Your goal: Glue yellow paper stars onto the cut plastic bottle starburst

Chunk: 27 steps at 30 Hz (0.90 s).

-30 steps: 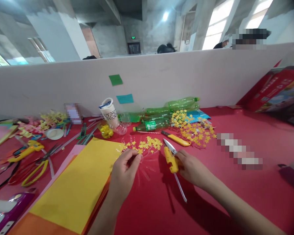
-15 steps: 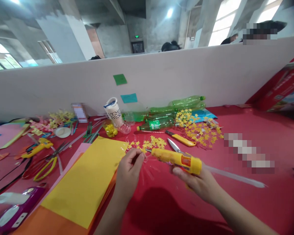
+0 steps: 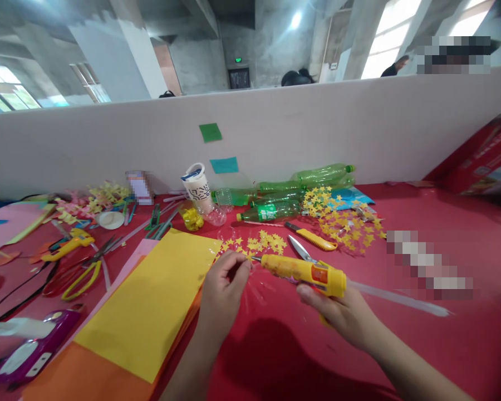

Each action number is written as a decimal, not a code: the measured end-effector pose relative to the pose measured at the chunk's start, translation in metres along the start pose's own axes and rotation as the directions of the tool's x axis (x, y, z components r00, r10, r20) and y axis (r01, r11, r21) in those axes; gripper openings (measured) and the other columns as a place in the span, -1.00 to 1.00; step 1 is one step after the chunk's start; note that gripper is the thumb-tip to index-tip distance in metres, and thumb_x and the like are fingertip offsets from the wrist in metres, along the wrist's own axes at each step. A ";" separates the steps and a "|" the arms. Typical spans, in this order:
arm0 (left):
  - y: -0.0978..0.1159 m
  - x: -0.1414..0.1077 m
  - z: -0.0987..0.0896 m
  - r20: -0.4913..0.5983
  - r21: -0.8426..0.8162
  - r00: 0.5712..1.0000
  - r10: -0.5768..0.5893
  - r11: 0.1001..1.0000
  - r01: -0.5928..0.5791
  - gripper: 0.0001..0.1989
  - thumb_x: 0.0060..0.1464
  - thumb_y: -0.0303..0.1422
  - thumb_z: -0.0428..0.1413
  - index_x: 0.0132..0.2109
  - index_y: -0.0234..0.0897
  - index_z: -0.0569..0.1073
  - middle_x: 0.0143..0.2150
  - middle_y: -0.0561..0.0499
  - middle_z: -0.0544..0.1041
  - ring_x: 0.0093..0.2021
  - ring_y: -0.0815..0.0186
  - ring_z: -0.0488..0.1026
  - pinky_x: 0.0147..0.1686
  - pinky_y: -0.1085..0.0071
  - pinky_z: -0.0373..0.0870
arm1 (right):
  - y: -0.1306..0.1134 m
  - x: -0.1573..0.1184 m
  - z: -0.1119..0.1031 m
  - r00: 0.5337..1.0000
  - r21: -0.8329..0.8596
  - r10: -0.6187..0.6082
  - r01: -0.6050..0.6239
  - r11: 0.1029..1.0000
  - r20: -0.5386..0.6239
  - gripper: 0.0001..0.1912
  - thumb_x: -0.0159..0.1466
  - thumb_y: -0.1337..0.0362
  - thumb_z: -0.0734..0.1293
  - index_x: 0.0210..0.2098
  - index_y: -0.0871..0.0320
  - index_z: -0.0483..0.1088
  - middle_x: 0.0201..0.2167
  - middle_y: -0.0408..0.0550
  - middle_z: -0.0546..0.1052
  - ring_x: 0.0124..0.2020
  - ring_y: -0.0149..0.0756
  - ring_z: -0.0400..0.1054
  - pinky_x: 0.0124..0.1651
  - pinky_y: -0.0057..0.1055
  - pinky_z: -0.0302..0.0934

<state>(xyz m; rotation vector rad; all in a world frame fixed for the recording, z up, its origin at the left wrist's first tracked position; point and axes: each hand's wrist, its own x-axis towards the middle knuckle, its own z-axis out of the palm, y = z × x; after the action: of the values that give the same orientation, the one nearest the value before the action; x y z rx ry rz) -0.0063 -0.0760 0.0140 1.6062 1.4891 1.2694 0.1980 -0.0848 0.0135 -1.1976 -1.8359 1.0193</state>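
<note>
My right hand [image 3: 338, 312] is wrapped round a yellow glue gun [image 3: 303, 273], whose nozzle points left and a clear glue stick [image 3: 404, 299] sticks out of its back. Close to the nozzle tip, my left hand [image 3: 227, 278] is closed in a pinch; what lies between its fingertips is too small to make out. Several yellow paper stars [image 3: 267, 242] lie just behind the fingertips on the red table. Yellow paper [image 3: 150, 303] lies beside my left hand, on top of orange sheets [image 3: 87, 376].
Behind are green bottles [image 3: 275, 210], a white cup [image 3: 198, 186], a yellow cutter [image 3: 313, 238] and scissors [image 3: 303, 249]. At left lie another glue gun [image 3: 69, 245], yellow-handled scissors [image 3: 81, 281] and a purple device [image 3: 35, 348]. A white partition [image 3: 150, 133] crosses the back.
The whole view has shifted slightly, so things appear a little further right. Both hands keep nearly the same pose, with the glue gun nozzle still by my left fingertips.
</note>
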 end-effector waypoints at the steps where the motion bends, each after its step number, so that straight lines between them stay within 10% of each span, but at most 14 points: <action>1: 0.000 0.000 0.000 0.000 -0.002 1.000 0.000 1.000 0.000 -0.85 0.11 -0.32 0.03 -0.42 -0.23 0.37 -0.45 0.09 0.34 -0.37 0.33 0.30 -0.32 0.46 0.23 | 0.000 0.000 0.000 1.000 -0.004 -0.005 0.005 1.000 0.007 -0.67 0.24 0.02 0.21 -0.34 0.12 0.47 -0.46 -0.06 0.51 -0.41 -0.23 0.39 -0.34 -0.37 0.30; 27: 0.004 -0.001 -0.001 0.021 -0.040 1.000 -0.009 0.999 0.010 -0.85 0.12 -0.34 0.04 -0.42 -0.23 0.37 -0.44 0.10 0.33 -0.37 0.36 0.29 -0.33 0.47 0.23 | 0.006 -0.002 -0.001 1.000 0.015 0.004 -0.004 1.000 0.017 -0.69 0.25 0.03 0.22 -0.25 0.07 0.49 -0.49 -0.09 0.48 -0.41 -0.24 0.36 -0.34 -0.37 0.28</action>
<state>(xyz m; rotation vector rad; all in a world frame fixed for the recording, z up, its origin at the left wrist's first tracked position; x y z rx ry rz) -0.0052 -0.0779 0.0175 1.5797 1.4478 1.2663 0.2018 -0.0847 0.0079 -1.1876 -1.8371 1.0465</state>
